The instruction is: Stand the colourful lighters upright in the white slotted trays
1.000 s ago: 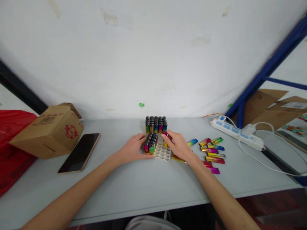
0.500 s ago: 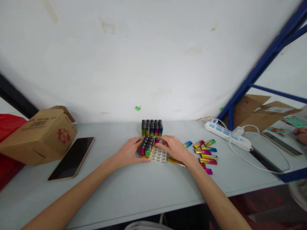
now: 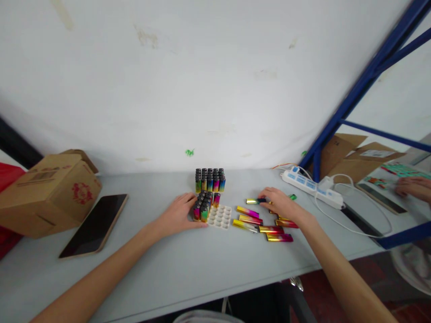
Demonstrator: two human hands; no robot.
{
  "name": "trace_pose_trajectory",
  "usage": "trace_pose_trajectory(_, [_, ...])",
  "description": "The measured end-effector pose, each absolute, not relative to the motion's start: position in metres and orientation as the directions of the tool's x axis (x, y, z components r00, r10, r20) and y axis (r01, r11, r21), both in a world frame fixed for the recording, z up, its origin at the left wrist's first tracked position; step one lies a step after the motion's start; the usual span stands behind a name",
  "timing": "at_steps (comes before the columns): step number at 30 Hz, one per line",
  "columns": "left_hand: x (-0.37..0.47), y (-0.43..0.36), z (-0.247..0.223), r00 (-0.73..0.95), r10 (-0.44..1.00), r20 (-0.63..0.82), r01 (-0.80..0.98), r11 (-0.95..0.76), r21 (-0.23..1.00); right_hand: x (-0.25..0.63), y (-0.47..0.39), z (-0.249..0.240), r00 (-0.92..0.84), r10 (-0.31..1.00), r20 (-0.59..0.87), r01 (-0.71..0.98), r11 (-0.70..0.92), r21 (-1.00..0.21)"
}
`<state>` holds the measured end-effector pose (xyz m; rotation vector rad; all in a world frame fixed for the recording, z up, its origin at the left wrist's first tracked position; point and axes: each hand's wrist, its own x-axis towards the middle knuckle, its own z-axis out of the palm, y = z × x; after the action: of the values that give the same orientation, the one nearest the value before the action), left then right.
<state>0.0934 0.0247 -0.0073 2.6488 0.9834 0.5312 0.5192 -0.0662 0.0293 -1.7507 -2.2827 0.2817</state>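
Note:
Several colourful lighters stand upright in the left part of a white tray with round holes. My left hand curves round the left side of this group, its thumb along the front. My right hand is at the loose lighters, its fingertips pinching the dark end of a green and yellow lighter that lies flat. Other loose lighters lie in front of and beneath my right hand. Behind the tray stands a block of upright lighters.
A cardboard box and a dark tablet lie at the left. A white power strip with cables is at the right, near a blue metal frame. Another person's hand shows at the far right.
My right hand has moved right, from the tray to the loose lighters, which now lie differently. A pink lighter stands uncovered in the tray. The view has shifted slightly.

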Motion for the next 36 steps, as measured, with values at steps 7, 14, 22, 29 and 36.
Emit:
trace_pose_trajectory(7, [0.094,0.024,-0.007,0.698,0.680,0.226,0.580,-0.721,0.379,0.508,-0.059,0.026,-0.005,0.960,0.279,0.681,0.207,-0.702])
trace_pose_trajectory(14, [0.094,0.023,-0.006,0.700,0.675,0.231,0.585,-0.728,0.356,0.444,-0.039,0.054,0.195,0.926,0.325,0.146,0.300,-0.943])
trace_pose_trajectory(22, [0.095,0.022,-0.007,0.707,0.674,0.214,0.578,-0.725,0.375,0.371,-0.025,0.043,-0.068,0.988,0.142,-0.111,0.134,-0.985])
trace_pose_trajectory(29, [0.095,0.021,-0.003,0.709,0.676,0.202,0.579,-0.721,0.380,0.357,-0.030,0.015,0.078,0.997,-0.020,0.071,-0.025,-0.997])
trace_pose_trajectory(36, [0.096,0.022,-0.005,0.713,0.671,0.202,0.577,-0.726,0.375,0.350,-0.031,0.011,0.158,0.986,0.047,0.212,0.013,-0.977])
